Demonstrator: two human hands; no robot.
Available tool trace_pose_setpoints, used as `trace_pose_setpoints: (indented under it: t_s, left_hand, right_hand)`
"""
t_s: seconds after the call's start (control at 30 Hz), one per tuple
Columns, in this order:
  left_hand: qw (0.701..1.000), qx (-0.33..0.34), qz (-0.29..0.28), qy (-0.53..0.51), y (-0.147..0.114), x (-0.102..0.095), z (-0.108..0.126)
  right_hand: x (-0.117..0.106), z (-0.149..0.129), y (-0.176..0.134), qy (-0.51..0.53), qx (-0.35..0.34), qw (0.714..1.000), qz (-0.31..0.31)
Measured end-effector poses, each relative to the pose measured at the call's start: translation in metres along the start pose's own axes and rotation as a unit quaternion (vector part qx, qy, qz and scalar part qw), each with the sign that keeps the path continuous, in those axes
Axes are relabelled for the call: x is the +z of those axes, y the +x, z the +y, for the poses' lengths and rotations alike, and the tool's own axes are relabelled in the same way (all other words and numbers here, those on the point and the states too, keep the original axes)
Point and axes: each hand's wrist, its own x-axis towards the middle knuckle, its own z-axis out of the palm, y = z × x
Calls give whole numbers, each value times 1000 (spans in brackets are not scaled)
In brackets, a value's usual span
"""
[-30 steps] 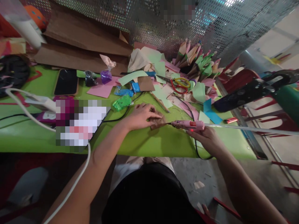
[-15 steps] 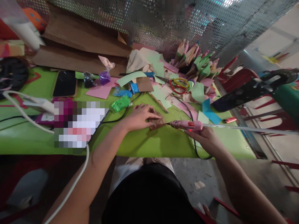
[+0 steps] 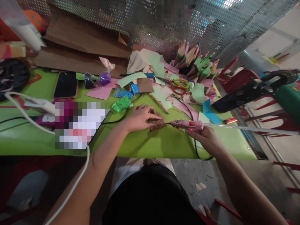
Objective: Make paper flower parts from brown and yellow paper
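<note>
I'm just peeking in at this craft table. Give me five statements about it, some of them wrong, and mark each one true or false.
1. The right hand has a pink glue gun in its grip. True.
2. The left hand is touching a water bottle. False: it is touching a small brown piece.
3. The glue gun points towards the small brown piece. True.
4. The tabletop is red. False: it is green.
5. A phone with a dark screen lies to the left of the green packet. True.
</note>
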Motion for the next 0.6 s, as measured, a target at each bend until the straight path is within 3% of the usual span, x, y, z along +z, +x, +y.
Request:
trace_pose_setpoints:
  t_s: [0.1, 0.23, 0.33, 0.47, 0.6]
  left_hand:
    - [1000, 14, 14, -6, -1, 1, -1]
    - [999, 22, 26, -12, -4, 3, -2]
    - [999, 8, 38, -5, -5, 4, 0]
    - [995, -55, 76, 10, -7, 4, 0]
    - [986, -123, 108, 11, -7, 6, -5]
  right_hand:
    - [-1, 0, 3, 74, 61, 995, -10]
    - [-3, 5, 16, 166, 125, 978, 37]
    - [-1, 13, 30, 215, 118, 966, 88]
    - [2, 25, 46, 247, 119, 956, 102]
    - [0, 39, 51, 163, 97, 977, 101]
